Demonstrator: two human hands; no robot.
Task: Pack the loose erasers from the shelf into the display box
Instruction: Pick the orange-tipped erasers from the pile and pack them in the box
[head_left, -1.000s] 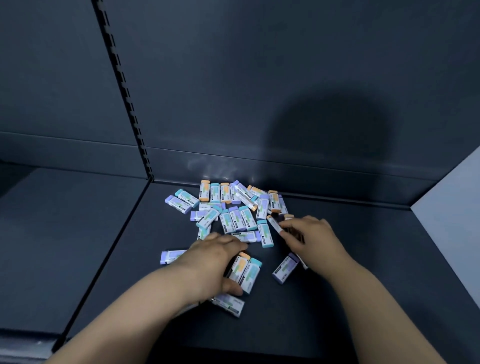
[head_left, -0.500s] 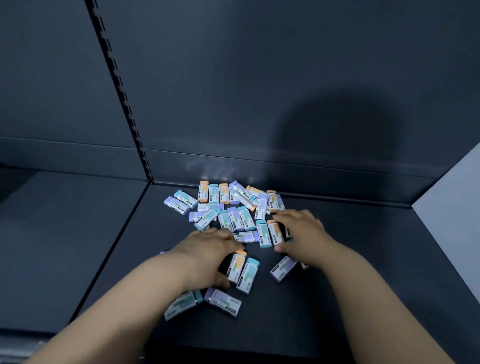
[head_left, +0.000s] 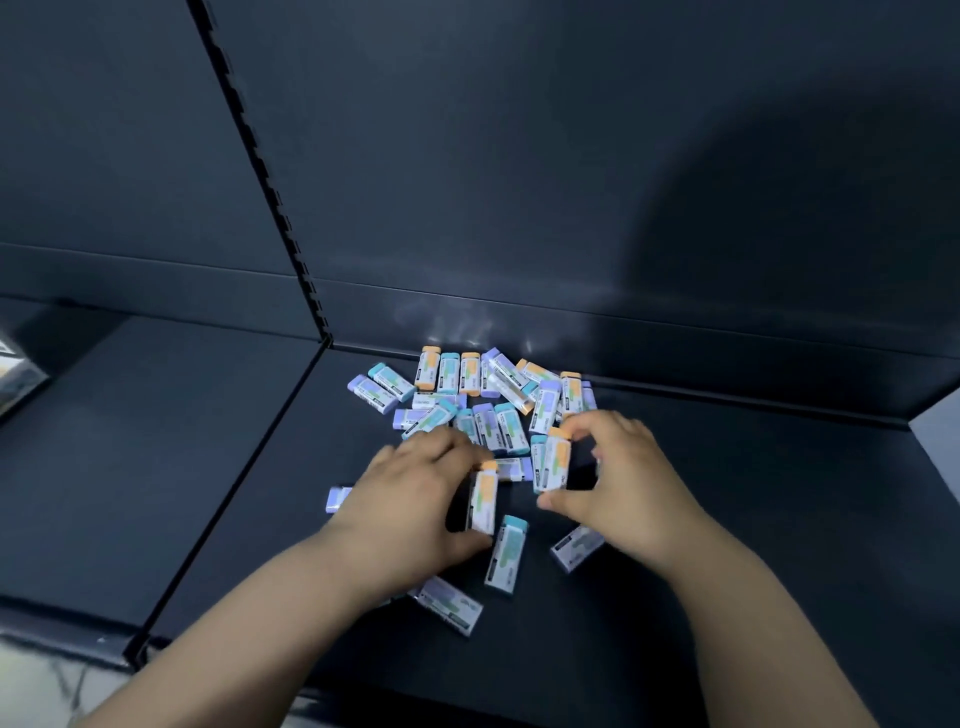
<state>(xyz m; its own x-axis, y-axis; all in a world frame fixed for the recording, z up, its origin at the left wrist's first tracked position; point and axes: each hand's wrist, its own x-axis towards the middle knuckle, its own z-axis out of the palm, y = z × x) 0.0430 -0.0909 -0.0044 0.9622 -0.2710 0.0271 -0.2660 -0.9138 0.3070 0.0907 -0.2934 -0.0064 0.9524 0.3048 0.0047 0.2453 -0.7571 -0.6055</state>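
L hand (head_left: 415, 499), R hand (head_left: 631, 488) each pinch eraser (head_left: 484, 501).

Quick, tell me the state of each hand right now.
Left hand: closed, holding the nearer orange-tipped eraser between fingers and thumb.
Right hand: closed, pinching the farther orange-tipped eraser, finger on top, thumb below.

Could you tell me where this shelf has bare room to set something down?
Bare: the shelf between the right hand and the side panel, and the left bay past the divider. Crowded: the eraser pile, reaching round the left hand.
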